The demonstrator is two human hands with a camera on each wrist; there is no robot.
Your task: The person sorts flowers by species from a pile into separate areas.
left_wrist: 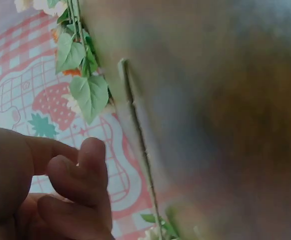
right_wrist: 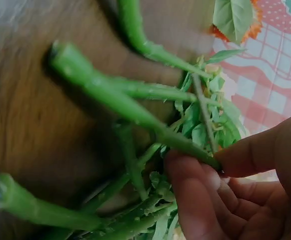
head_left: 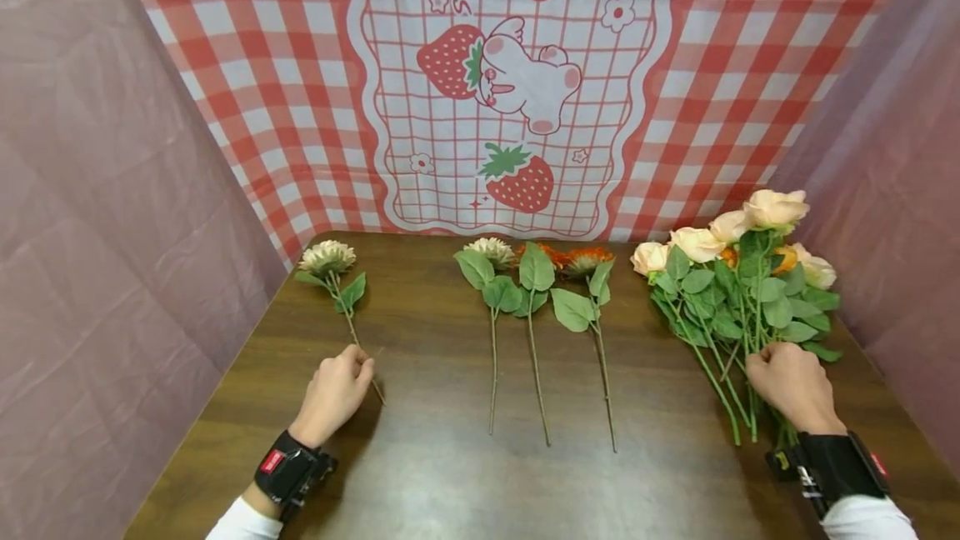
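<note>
At the left of the table lies a cream flower (head_left: pixel 327 257) with a thin brown stem (left_wrist: pixel 138 125). My left hand (head_left: pixel 337 388) is over this stem in the head view. In the left wrist view its fingers (left_wrist: pixel 80 175) are loosely curled beside the stem, holding nothing. On the right, my right hand (head_left: pixel 792 382) is at a pile of peach roses (head_left: pixel 697 244) with green leaves and stems. Thumb and forefinger pinch one thick green rose stem (right_wrist: pixel 130 112), its cut end pointing away from the hand. Other green stems spread around and below the fingers.
Mid-table, a second cream flower (head_left: pixel 492 252) and orange flowers (head_left: pixel 588 261) lie in a row, stems toward me. Orange blooms (head_left: pixel 785 258) show among the roses. A red checked strawberry cloth (head_left: pixel 517 90) hangs behind the brown table (head_left: pixel 450 490), with pink cloth (head_left: pixel 112 190) at the sides.
</note>
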